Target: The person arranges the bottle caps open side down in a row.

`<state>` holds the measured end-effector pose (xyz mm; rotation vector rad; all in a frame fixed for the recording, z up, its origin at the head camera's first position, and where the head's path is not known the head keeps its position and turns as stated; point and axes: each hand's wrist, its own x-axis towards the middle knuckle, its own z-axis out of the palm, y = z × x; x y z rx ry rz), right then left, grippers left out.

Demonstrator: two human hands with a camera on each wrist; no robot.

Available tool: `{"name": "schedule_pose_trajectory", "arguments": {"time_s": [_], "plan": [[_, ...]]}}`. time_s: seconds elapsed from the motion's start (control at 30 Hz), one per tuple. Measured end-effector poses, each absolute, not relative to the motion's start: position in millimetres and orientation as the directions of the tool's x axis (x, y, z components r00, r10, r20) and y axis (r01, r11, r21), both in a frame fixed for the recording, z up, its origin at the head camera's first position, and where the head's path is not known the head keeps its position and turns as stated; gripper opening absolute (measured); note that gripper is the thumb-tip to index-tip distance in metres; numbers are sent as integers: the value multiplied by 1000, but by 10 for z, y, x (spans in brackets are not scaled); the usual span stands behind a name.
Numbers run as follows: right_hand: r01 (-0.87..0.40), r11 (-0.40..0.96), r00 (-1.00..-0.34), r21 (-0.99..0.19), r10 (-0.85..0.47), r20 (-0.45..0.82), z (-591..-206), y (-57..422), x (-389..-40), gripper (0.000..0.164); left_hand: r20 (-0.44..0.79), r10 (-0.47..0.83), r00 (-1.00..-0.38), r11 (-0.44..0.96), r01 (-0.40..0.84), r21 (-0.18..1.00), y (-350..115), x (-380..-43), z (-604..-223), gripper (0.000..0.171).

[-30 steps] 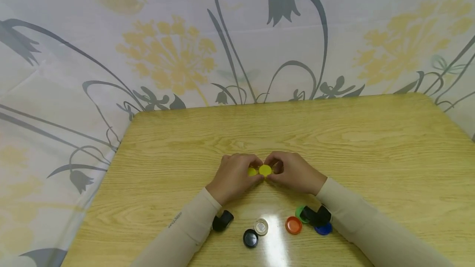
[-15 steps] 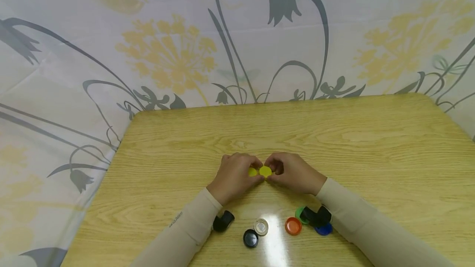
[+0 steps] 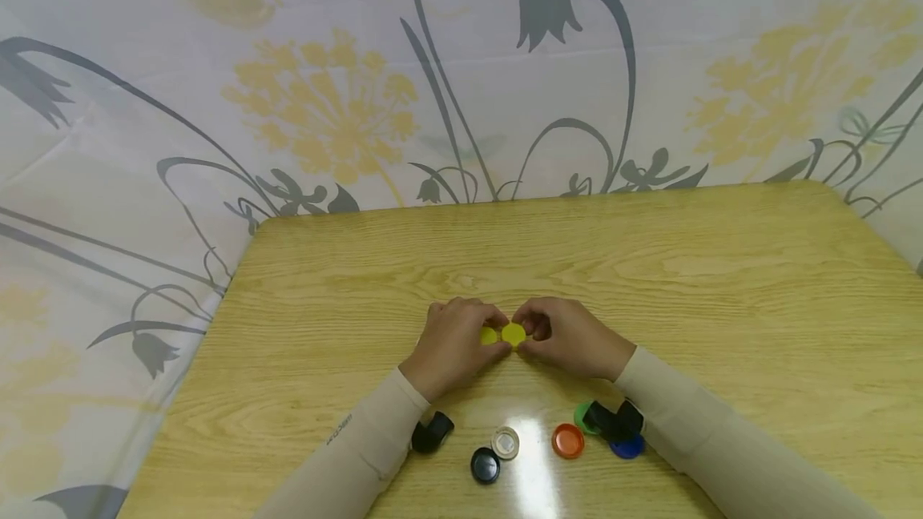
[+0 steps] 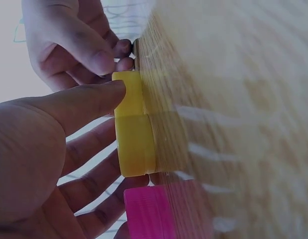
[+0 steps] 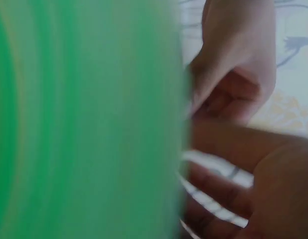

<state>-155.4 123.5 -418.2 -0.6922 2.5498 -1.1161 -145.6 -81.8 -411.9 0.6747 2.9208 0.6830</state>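
Observation:
Two yellow bottle caps lie side by side on the table. In the head view, the right yellow cap (image 3: 513, 335) sits between the fingertips of both hands, and the left yellow cap (image 3: 489, 335) is partly covered by my left hand (image 3: 456, 345). The left thumb presses the side of the farther cap in the left wrist view, its fingers curling behind. My right hand (image 3: 573, 336) pinches at that cap with thumb and forefinger. A pink cap (image 4: 149, 211) stands next to the yellow pair, under the left hand.
Nearer on the wooden table (image 3: 346, 263) lie a black cap (image 3: 485, 465), a clear one (image 3: 505, 443), an orange-red one (image 3: 568, 440), a green one (image 3: 584, 416) and a blue one (image 3: 627, 446). Black wrist devices (image 3: 433, 432) hang below the sleeves. Patterned cloth (image 3: 461, 102) rises behind.

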Motion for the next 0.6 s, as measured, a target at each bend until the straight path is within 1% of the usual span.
{"name": "schedule_pose_trajectory", "arguments": {"time_s": [0.13,0.27,0.43,0.5,0.6], "plan": [[-336,593,-851,-732,-524,-34,-4058,1293,-1471,28,31,429,-903,808,399,433,-818,-1441,-4119,33],[-365,575,-854,-732,-520,17,-3847,1388,-1331,21,59,432,-900,802,414,431,-811,-1418,-4104,35],[-415,536,-838,-735,-540,80,-3658,1520,-1176,17,130,439,-889,782,450,432,-785,-1351,-4038,29],[-432,526,-826,-733,-557,87,-3645,1567,-1125,18,155,453,-878,763,471,443,-767,-1304,-4001,26],[-446,520,-812,-728,-578,84,-3679,1642,-1062,16,198,495,-846,719,527,454,-722,-1233,-3938,24]]}}
